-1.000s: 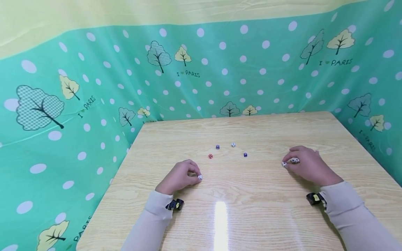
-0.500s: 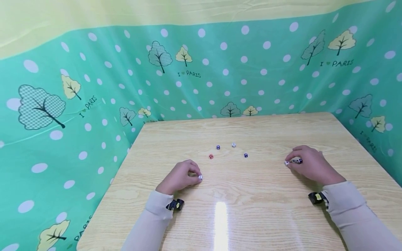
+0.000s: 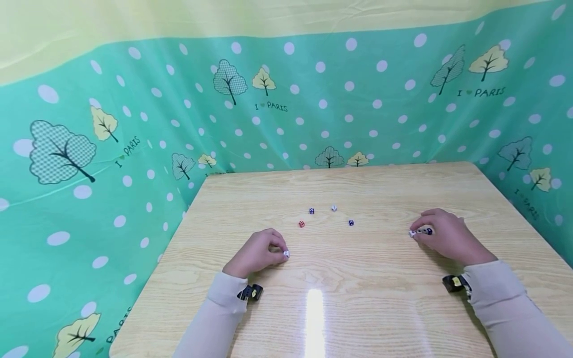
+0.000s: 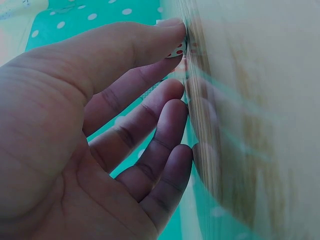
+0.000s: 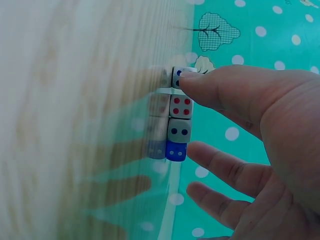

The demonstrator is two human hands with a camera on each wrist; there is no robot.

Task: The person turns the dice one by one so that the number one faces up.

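Note:
My left hand (image 3: 257,252) rests low over the table on the left and pinches a white die (image 3: 286,254) between thumb and index finger. Red dots show on that die in the left wrist view; the other fingers are loosely bent. On the right, my right hand (image 3: 447,237) pinches a white die with blue dots (image 5: 176,78) at one end of a short row of dice. Touching it in line are a white die with red dots (image 5: 181,106), a white die with dark dots (image 5: 179,130) and a blue die (image 5: 176,151).
Between and beyond the hands lie a red die (image 3: 302,224), two blue dice, one nearer the back (image 3: 311,211) and one to the right (image 3: 351,223), and a white die (image 3: 334,208). A green dotted curtain (image 3: 277,134) surrounds the wooden table (image 3: 358,298).
My right hand has slid slightly to the right with its die, and the blue end of the row now shows beside the fingers. The left hand holds still with its die.

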